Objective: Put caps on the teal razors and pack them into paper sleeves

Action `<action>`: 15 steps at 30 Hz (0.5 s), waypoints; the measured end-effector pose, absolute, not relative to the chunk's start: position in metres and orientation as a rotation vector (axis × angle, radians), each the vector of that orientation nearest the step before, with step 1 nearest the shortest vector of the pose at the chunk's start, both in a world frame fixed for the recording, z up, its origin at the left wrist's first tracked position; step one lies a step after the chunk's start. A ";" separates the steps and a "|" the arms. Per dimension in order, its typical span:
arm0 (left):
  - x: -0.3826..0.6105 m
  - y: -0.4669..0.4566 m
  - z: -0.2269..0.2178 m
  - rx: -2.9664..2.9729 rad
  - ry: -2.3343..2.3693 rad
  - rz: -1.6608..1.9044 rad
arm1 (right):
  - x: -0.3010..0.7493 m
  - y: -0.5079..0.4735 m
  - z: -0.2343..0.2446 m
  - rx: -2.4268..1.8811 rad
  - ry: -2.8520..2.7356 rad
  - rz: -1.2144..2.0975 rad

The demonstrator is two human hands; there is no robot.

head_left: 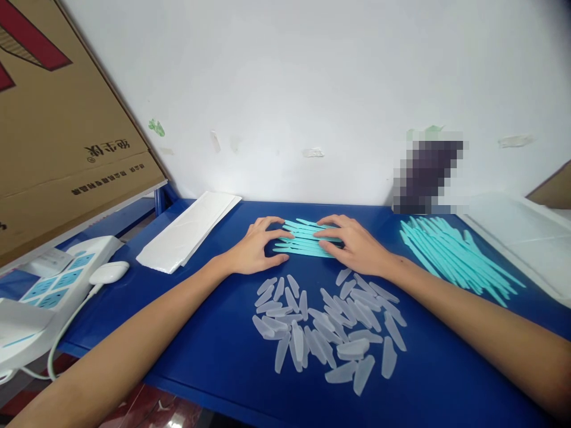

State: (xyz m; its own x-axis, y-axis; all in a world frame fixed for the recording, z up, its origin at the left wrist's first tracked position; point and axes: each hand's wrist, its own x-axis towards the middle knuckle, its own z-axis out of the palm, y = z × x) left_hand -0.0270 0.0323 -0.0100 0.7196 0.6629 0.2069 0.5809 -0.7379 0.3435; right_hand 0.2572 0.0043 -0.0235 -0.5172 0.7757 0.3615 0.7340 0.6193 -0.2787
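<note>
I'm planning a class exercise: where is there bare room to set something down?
Bare blue table lies between the left forearm and translucent pieces, and between those pieces and the right forearm. Crowded: left hand and right hand at the turquoise stick row; the turquoise pile at right.

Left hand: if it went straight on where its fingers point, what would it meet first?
Most likely the turquoise sticks just ahead, though contact is hard to judge; the right hand lies beyond.

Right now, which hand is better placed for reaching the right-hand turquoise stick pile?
Probably your right hand, nearer that turquoise stick pile; your left hand is at the left end of the stick row.
</note>
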 end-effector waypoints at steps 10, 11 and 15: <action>-0.027 0.032 -0.010 2.664 0.992 0.443 | 0.258 0.006 -0.023 -1.210 -2.397 0.229; -0.027 0.032 -0.010 2.663 0.992 0.444 | 0.258 0.006 -0.023 -1.209 -2.398 0.230; -0.027 0.032 -0.010 2.667 0.994 0.445 | 0.257 0.005 -0.023 -1.217 -2.386 0.204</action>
